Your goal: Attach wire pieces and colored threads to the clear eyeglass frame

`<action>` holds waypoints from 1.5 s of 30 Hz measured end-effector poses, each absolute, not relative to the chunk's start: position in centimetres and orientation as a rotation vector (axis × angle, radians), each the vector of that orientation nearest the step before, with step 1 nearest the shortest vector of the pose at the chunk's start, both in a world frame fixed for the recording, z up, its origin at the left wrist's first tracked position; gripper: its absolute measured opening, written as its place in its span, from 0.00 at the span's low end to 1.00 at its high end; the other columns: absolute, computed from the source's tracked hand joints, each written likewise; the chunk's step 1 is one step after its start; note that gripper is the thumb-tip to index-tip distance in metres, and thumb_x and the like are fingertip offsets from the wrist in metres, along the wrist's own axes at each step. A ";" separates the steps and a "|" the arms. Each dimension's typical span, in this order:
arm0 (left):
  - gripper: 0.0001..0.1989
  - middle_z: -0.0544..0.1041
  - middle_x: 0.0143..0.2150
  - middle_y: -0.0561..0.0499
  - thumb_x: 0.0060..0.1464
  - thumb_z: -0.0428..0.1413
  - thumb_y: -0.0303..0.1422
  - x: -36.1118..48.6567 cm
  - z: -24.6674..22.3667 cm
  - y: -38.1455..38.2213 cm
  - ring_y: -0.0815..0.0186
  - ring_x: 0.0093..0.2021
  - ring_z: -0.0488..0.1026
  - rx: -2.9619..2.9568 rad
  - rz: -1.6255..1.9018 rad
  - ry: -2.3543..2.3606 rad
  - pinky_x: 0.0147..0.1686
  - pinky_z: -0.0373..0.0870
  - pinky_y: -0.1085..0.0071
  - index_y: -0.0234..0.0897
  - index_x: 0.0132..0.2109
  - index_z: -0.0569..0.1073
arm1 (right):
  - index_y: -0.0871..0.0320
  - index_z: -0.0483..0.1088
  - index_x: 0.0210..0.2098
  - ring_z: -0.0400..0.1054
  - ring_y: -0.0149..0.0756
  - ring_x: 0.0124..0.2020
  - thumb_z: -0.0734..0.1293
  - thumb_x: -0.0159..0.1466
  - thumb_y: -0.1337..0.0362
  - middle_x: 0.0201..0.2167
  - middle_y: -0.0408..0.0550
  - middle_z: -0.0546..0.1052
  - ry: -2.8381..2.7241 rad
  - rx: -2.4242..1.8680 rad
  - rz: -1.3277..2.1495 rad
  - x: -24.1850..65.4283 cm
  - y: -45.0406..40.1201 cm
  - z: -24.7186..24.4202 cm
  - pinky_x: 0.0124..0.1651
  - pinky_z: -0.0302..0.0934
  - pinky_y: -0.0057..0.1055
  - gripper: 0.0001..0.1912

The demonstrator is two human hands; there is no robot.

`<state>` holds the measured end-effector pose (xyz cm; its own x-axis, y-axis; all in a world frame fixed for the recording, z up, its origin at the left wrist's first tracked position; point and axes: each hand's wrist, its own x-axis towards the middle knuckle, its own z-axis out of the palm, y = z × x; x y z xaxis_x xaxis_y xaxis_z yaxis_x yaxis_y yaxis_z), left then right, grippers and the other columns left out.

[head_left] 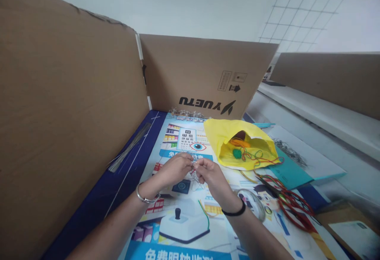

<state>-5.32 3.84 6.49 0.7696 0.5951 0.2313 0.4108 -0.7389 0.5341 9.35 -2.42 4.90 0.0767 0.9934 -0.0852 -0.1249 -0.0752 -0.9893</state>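
My left hand (179, 168) and my right hand (209, 175) meet over the middle of the printed poster (190, 196). Both have their fingers pinched together around a small thin wire piece (194, 176), and their fingertips almost touch. Fine loops of it show below the fingers, with a trace of red. Its exact shape is too small to make out, and the fingers hide part of it. To the right of my right hand lies an open yellow bag (213, 131) with a green yarn ball (237, 153) and loose coloured cords at its mouth.
Scissors (299, 212) with red handles lie at the right, near a round clear object (255, 206). Thin wires (130, 147) lie at left; more wire pieces (287, 152) rest on white sheets. Small wire items (190, 113) line the back. Cardboard walls (74, 93) stand left and behind.
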 end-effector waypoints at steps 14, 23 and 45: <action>0.10 0.78 0.41 0.48 0.52 0.52 0.24 -5.3 6.2 4.3 0.64 0.43 0.73 2.286 0.543 0.782 0.46 0.65 0.70 0.36 0.30 0.78 | 0.59 0.72 0.27 0.60 0.28 0.24 0.71 0.49 0.60 0.22 0.41 0.71 -0.947 -1.251 1.028 9.3 -2.0 3.8 0.27 0.54 0.27 0.10; 0.09 0.79 0.37 0.48 0.49 0.52 0.25 -4.5 5.0 4.4 0.63 0.41 0.73 2.191 0.600 0.849 0.44 0.66 0.69 0.36 0.26 0.76 | 0.59 0.72 0.28 0.60 0.28 0.23 0.72 0.49 0.58 0.22 0.41 0.72 -0.863 -1.231 1.004 9.0 -1.8 2.9 0.27 0.54 0.27 0.12; 0.06 0.71 0.28 0.52 0.43 0.48 0.24 -5.3 8.1 3.2 0.66 0.32 0.67 2.243 0.639 0.951 0.32 0.63 0.73 0.35 0.25 0.68 | 0.54 0.71 0.23 0.64 0.31 0.23 0.59 0.60 0.67 0.21 0.40 0.72 -1.800 -1.554 0.610 11.4 -2.4 5.4 0.28 0.53 0.26 0.13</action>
